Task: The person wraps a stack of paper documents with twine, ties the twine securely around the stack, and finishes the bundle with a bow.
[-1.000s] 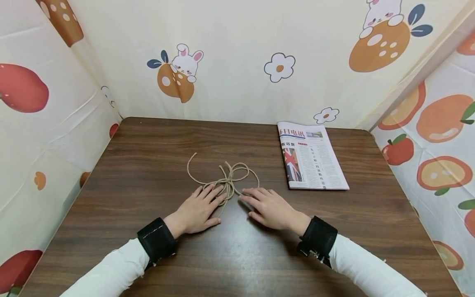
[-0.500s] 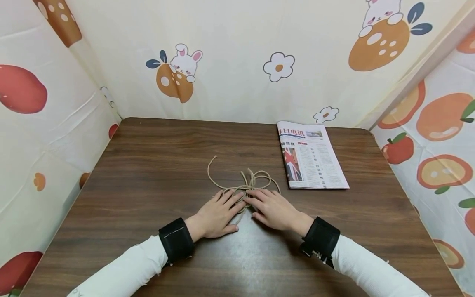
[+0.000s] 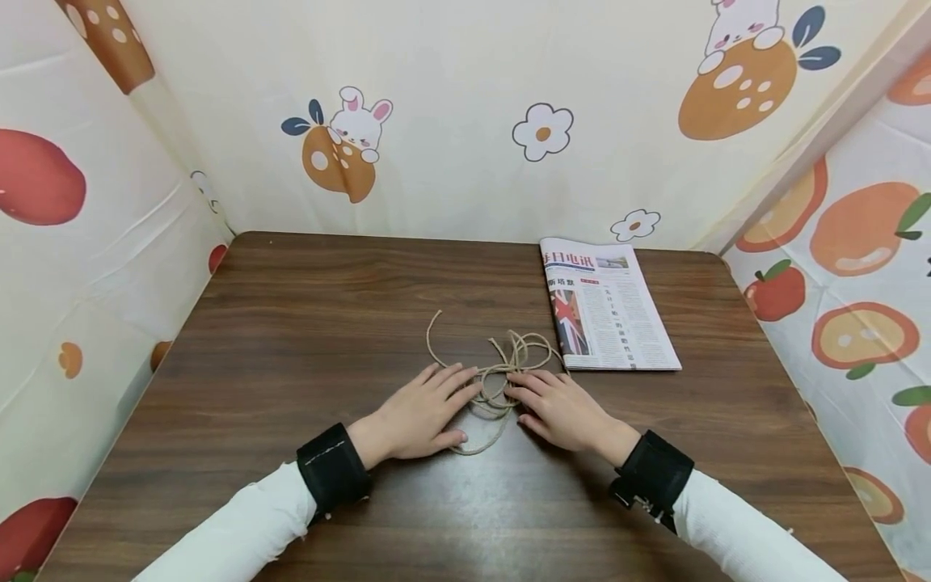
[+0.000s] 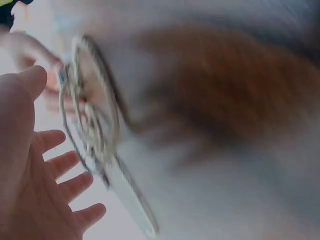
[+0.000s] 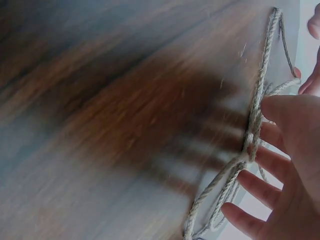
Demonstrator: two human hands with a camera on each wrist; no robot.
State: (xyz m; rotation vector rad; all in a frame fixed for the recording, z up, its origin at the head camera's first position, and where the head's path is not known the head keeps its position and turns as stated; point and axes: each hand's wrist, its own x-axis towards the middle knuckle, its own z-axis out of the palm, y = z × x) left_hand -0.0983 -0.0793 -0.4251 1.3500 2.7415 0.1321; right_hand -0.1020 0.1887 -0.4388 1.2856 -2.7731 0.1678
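A tan twine rope, loosely knotted with several loops, lies on the brown wooden table. My left hand is palm down at the rope's left side, fingers spread and fingertips touching the strands. On the other side, the fingers of my right hand rest over the loops near the knot. In the right wrist view the rope runs along my right fingertips, which are extended rather than curled. The left wrist view has the looped rope just beyond my left fingers. Strands under the hands are partly hidden.
A folded newspaper lies at the back right of the table, close to the rope's right loop. Printed fabric walls stand behind the table and along both sides. Black bands wrap both wrists.
The rope has slid to the right across the table, toward the newspaper. Both hands are further right than a second ago. A front strand now curves out below the left thumb.
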